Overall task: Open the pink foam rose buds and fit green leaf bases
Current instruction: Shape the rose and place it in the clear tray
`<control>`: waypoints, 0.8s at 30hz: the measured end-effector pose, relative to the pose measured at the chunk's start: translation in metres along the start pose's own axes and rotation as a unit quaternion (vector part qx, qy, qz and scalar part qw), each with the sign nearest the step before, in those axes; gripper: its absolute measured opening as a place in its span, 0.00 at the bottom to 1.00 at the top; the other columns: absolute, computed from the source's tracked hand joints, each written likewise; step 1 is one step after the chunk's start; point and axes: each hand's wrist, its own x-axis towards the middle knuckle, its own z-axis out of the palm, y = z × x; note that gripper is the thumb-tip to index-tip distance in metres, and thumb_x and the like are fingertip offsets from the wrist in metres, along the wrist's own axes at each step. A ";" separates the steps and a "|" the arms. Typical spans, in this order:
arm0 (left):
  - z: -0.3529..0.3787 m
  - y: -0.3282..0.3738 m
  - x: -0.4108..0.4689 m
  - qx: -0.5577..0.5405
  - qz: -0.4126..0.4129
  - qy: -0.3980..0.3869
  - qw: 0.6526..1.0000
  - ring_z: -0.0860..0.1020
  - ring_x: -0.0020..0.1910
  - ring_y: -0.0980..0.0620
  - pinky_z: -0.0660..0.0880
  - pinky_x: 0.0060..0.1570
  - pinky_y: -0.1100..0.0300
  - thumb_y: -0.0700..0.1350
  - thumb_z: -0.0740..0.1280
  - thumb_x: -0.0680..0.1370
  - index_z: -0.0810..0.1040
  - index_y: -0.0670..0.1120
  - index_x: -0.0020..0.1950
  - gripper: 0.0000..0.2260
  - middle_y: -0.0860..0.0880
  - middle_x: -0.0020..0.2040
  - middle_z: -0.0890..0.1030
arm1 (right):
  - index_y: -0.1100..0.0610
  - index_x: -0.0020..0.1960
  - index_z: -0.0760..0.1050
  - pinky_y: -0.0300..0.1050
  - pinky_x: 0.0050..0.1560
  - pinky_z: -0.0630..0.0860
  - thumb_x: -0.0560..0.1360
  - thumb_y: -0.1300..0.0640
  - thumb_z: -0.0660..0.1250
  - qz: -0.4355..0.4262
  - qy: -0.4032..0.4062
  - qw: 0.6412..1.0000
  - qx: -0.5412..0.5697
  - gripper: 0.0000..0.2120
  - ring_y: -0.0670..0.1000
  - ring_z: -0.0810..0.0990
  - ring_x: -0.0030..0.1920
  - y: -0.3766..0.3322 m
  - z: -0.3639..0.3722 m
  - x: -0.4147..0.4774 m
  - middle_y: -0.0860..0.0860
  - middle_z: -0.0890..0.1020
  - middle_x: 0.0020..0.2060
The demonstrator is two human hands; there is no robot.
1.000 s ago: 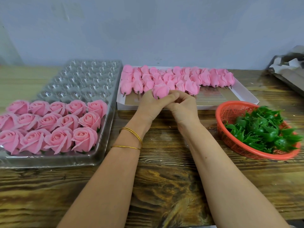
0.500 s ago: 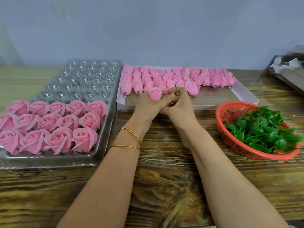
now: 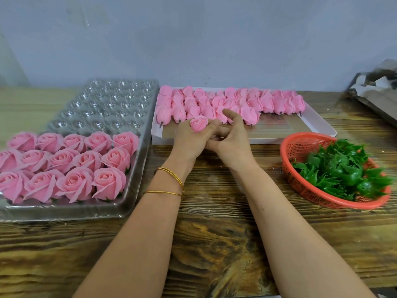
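The left hand (image 3: 189, 143) grips a bud (image 3: 198, 124) upright, seemingly so the right hand (image 3: 233, 145), fingers (image 3: 231, 114) loose and empty, can open it.

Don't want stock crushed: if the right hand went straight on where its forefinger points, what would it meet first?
Probably the front row of closed pink buds in the white box, just beyond the fingertip of the right hand; height above them is unclear.
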 end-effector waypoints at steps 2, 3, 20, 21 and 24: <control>0.000 0.000 0.000 -0.004 0.005 -0.003 1.000 0.83 0.36 0.53 0.78 0.37 0.61 0.39 0.72 0.75 0.84 0.48 0.37 0.08 0.48 0.36 0.85 | 0.60 0.70 0.61 0.27 0.39 0.73 0.68 0.75 0.70 -0.002 0.002 1.000 -0.008 0.35 0.36 0.77 0.31 0.000 0.000 0.001 0.49 0.80 0.34; 0.000 0.000 0.000 -0.010 0.007 -0.002 1.000 0.83 0.36 0.53 0.78 0.37 0.62 0.39 0.71 0.75 0.84 0.47 0.38 0.07 0.48 0.35 0.85 | 0.60 0.70 0.62 0.28 0.39 0.74 0.68 0.75 0.71 -0.001 0.000 1.000 -0.013 0.34 0.37 0.76 0.31 -0.001 0.001 0.001 0.50 0.80 0.35; 0.009 0.008 -0.006 0.234 0.055 -0.002 0.971 0.75 0.33 0.50 0.71 0.35 0.57 0.46 0.67 0.78 0.80 0.39 0.37 0.14 0.43 0.31 0.79 | 0.56 0.42 0.78 0.33 0.43 0.75 0.76 0.66 0.68 -0.059 0.052 0.997 0.016 0.07 0.44 0.77 0.40 -0.016 -0.008 0.005 0.49 0.80 0.37; 0.010 0.007 -0.006 0.253 0.060 -0.011 0.966 0.76 0.35 0.47 0.72 0.36 0.54 0.44 0.66 0.78 0.80 0.38 0.38 0.13 0.41 0.34 0.80 | 0.57 0.42 0.78 0.35 0.44 0.75 0.76 0.66 0.68 -0.062 0.046 0.997 0.013 0.07 0.46 0.77 0.40 -0.017 -0.007 0.005 0.51 0.80 0.37; 0.011 0.006 -0.006 0.312 0.073 -0.038 0.947 0.78 0.38 0.48 0.73 0.37 0.54 0.41 0.64 0.78 0.80 0.41 0.39 0.10 0.45 0.36 0.81 | 0.55 0.41 0.79 0.41 0.50 0.75 0.76 0.65 0.70 -0.066 0.032 0.997 0.012 0.07 0.48 0.77 0.42 -0.016 -0.003 0.004 0.52 0.80 0.38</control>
